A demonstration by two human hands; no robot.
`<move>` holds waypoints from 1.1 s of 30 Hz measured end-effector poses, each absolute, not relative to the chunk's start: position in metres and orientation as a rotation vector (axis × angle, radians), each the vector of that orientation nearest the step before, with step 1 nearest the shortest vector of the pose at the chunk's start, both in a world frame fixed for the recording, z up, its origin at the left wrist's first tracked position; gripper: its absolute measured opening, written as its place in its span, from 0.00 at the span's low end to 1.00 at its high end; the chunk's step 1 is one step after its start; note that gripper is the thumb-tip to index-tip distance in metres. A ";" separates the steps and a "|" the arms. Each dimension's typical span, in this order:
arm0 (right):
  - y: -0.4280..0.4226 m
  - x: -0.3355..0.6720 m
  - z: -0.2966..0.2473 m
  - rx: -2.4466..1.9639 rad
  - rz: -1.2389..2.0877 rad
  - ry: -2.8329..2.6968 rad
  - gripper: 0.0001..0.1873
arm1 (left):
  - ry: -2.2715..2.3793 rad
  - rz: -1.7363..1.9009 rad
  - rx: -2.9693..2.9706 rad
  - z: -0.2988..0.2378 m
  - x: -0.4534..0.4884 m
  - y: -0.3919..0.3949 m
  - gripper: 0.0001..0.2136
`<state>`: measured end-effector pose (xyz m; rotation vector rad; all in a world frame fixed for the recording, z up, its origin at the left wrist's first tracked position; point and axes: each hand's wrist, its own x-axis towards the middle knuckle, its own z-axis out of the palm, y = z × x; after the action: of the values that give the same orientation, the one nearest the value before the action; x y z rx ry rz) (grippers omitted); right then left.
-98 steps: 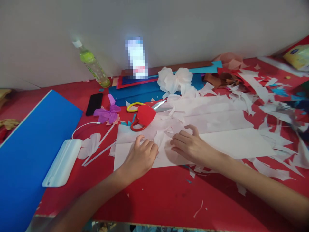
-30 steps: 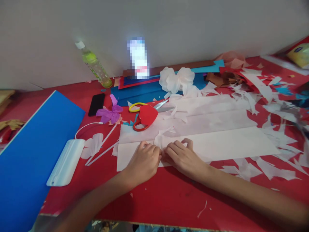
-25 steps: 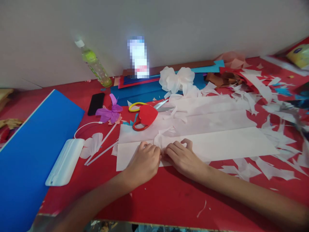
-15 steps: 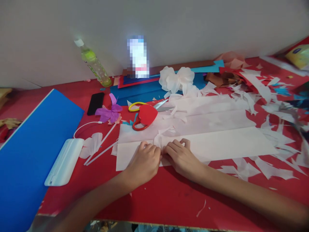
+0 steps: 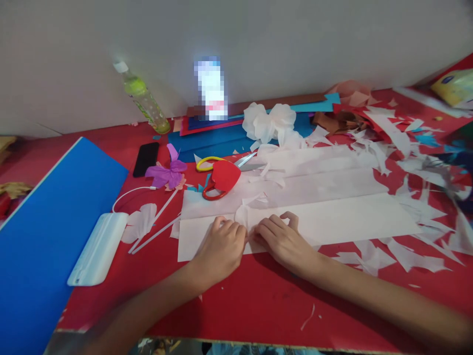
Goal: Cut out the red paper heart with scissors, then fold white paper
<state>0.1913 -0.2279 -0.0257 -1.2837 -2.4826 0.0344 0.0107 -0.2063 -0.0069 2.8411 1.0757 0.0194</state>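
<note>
On the red desk point(image 5: 258, 305), left hand point(image 5: 219, 249) and right hand point(image 5: 283, 241) pinch a white tissue petal point(image 5: 243, 215); keep the grip light to avoid tearing.

A home craft corner, by the look of it: a red surface point(image 5: 240, 305) pushed against a plain wall, strewn with white paper scraps point(image 5: 399, 251), coloured sheets point(image 5: 218, 140) along its far edge, scissors point(image 5: 218, 172), paper flowers point(image 5: 269, 121), and a phone point(image 5: 145, 159).
</note>
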 end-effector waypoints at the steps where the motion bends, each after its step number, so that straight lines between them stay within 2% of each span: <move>1: -0.229 0.192 -0.025 -1.290 0.027 -2.488 0.10 | 1.074 0.018 2.840 -0.007 0.011 -0.206 0.07; 24: -0.236 0.217 -0.023 -1.261 -0.038 -2.495 0.14 | 1.079 0.078 2.846 -0.005 0.013 -0.208 0.08; 33: -0.239 0.222 -0.025 -1.271 -0.036 -2.466 0.13 | 1.079 0.151 2.914 -0.012 0.013 -0.209 0.09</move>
<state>0.2223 -0.2388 -0.0246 -1.2708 -2.4661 -0.0361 0.0126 -0.2087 -0.0118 2.9136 1.0792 0.1513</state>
